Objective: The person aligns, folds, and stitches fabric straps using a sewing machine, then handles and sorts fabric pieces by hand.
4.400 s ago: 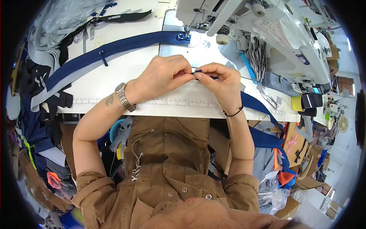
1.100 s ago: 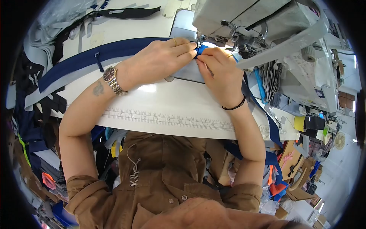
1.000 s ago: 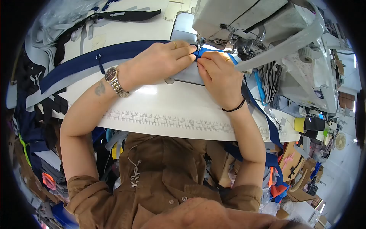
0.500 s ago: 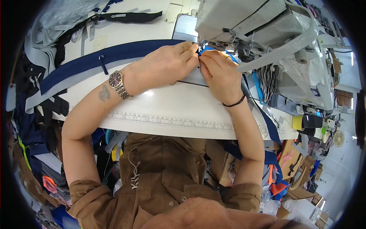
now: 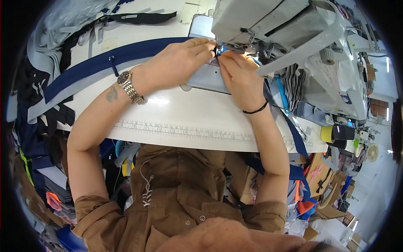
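Note:
A long navy blue strip with a grey edge (image 5: 84,70) curves over the white table, its right end running under my left hand (image 5: 178,63). The fingers of my left hand are pressed together on the blue fabric beside the needle of the sewing machine (image 5: 268,21). Just to the right, my right hand (image 5: 243,80) pinches the blue fabric (image 5: 221,49) near the presser foot. The fingertips of both hands are close together, and the exact grip is partly hidden. A narrow navy strip (image 5: 296,136) hangs over the table edge by my right forearm.
A ruler scale (image 5: 189,131) runs along the table's front edge. Grey fabric pieces (image 5: 294,84) and metal scissors (image 5: 300,127) lie at the right. Black and grey scraps (image 5: 50,54) are piled at the left. A black strip (image 5: 145,18) lies at the back.
Since the earliest frame, both hands have moved up from the table's middle to the needle with the blue fabric. Over the last second they have shifted only slightly.

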{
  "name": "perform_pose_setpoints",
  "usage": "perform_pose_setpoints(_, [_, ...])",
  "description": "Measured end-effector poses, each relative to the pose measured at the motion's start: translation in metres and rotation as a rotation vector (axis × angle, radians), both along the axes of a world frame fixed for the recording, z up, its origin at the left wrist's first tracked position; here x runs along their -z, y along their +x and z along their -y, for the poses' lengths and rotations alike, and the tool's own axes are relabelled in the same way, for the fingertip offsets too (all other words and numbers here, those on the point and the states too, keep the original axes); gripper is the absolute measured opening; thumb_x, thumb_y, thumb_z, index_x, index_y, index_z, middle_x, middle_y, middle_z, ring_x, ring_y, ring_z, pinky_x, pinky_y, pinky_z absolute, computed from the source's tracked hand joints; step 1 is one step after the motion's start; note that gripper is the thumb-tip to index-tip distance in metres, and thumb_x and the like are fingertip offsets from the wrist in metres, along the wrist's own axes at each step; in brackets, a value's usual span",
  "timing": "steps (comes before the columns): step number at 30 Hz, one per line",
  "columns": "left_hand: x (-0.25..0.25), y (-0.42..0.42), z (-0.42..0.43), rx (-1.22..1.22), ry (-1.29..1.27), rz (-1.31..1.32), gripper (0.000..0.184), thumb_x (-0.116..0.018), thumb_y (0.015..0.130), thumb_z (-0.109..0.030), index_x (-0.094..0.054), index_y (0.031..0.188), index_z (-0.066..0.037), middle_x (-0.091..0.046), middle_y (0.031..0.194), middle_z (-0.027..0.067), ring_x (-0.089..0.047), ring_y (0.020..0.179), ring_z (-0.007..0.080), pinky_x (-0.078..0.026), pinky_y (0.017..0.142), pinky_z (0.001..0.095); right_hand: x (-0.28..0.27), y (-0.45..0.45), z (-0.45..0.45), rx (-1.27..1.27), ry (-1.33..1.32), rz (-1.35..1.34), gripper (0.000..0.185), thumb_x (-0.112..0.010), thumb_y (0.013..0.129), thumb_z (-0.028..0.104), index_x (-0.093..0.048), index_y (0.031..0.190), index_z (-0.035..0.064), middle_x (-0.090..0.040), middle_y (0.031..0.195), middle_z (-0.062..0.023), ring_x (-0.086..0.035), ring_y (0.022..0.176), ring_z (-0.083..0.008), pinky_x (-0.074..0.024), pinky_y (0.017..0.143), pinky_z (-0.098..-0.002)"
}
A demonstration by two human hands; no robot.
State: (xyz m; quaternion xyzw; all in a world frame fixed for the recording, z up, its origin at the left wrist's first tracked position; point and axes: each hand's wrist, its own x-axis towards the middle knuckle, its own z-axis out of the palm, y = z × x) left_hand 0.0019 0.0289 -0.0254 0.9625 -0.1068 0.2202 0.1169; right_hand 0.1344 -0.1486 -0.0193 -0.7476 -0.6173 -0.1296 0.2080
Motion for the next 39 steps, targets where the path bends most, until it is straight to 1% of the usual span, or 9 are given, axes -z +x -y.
perform_pose_setpoints(6, [0.000,0.005,-0.007,-0.029,-0.107,-0.056,0.034,-0.058,0.084,0.003,-0.061,0.117,0.002,-0.063,0.124,0.0177,-0.058,0.120,0.0322,-0.051,0.098,0.0395,0.001,0.000,0.003,0.066,-0.056,-0.092,0.014,-0.065,0.091,0.015,-0.073,0.101,0.0094,-0.071,0.109,-0.0017,-0.070,0.087,-0.0239,-0.0573,0.072,-0.0334])
perform_pose_setpoints(15, [0.001,0.005,-0.004,-0.039,-0.036,0.008,0.036,-0.057,0.081,0.005,-0.061,0.117,0.004,-0.062,0.125,0.0177,-0.057,0.121,0.0308,-0.052,0.098,0.0374,0.001,0.001,0.003,0.027,-0.006,-0.117,0.014,-0.066,0.088,0.012,-0.073,0.099,0.0068,-0.071,0.108,-0.0039,-0.069,0.085,-0.0239,-0.0564,0.072,-0.0321])
perform_pose_setpoints(24, [0.005,0.006,-0.002,-0.037,-0.008,0.084,0.034,-0.061,0.080,0.003,-0.061,0.114,0.002,-0.063,0.121,0.0142,-0.058,0.119,0.0290,-0.053,0.094,0.0357,0.001,0.001,0.001,-0.001,0.034,-0.082,0.012,-0.067,0.086,0.008,-0.072,0.096,0.0044,-0.071,0.104,-0.0070,-0.067,0.090,-0.0278,-0.0538,0.079,-0.0356])
perform_pose_setpoints(26, [0.004,0.006,-0.001,-0.059,-0.024,0.067,0.034,-0.062,0.080,0.002,-0.062,0.114,0.002,-0.062,0.122,0.0141,-0.057,0.119,0.0287,-0.052,0.096,0.0359,-0.001,0.000,0.002,-0.017,0.037,-0.030,0.012,-0.067,0.085,0.007,-0.072,0.095,0.0036,-0.071,0.103,-0.0080,-0.067,0.089,-0.0289,-0.0530,0.079,-0.0358])
perform_pose_setpoints(28, [0.003,0.007,0.000,-0.064,-0.033,0.071,0.033,-0.063,0.081,0.000,-0.062,0.114,0.002,-0.062,0.123,0.0141,-0.057,0.119,0.0287,-0.050,0.098,0.0367,0.005,0.002,0.001,0.038,0.034,0.008,0.016,-0.063,0.090,0.019,-0.071,0.103,0.0146,-0.071,0.102,-0.0019,-0.068,0.080,-0.0235,-0.0536,0.064,-0.0406])
perform_pose_setpoints(31, [0.003,0.006,-0.002,-0.066,0.006,0.113,0.031,-0.063,0.084,-0.005,-0.062,0.114,0.001,-0.061,0.124,0.0145,-0.055,0.122,0.0295,-0.046,0.102,0.0390,0.000,0.002,0.000,0.013,0.052,0.017,0.017,-0.063,0.090,0.019,-0.071,0.104,0.0148,-0.072,0.106,-0.0019,-0.068,0.082,-0.0243,-0.0537,0.070,-0.0389])
perform_pose_setpoints(32, [0.004,0.007,-0.002,-0.073,0.047,0.128,0.031,-0.063,0.084,-0.006,-0.062,0.115,0.001,-0.061,0.124,0.0147,-0.055,0.122,0.0299,-0.045,0.103,0.0398,0.002,0.004,-0.001,0.000,0.077,0.012,0.015,-0.063,0.091,0.020,-0.071,0.102,0.0132,-0.072,0.108,-0.0024,-0.069,0.083,-0.0253,-0.0533,0.075,-0.0377])
perform_pose_setpoints(36, [0.005,0.002,0.000,-0.160,0.111,0.226,0.029,-0.062,0.088,-0.011,-0.063,0.114,0.000,-0.061,0.129,0.0178,-0.055,0.124,0.0300,-0.043,0.105,0.0414,-0.002,0.000,0.000,-0.023,0.073,0.011,0.015,-0.065,0.089,0.013,-0.071,0.102,0.0103,-0.071,0.110,-0.0044,-0.069,0.093,-0.0259,-0.0553,0.076,-0.0362])
perform_pose_setpoints(39, [-0.008,-0.040,0.000,-0.099,0.188,0.098,0.033,-0.065,0.086,-0.014,-0.063,0.115,-0.001,-0.062,0.127,0.0169,-0.056,0.123,0.0311,-0.045,0.105,0.0422,-0.008,-0.001,0.000,-0.084,0.118,0.111,0.015,-0.067,0.086,0.009,-0.071,0.101,0.0096,-0.070,0.110,-0.0049,-0.069,0.093,-0.0267,-0.0558,0.076,-0.0351])
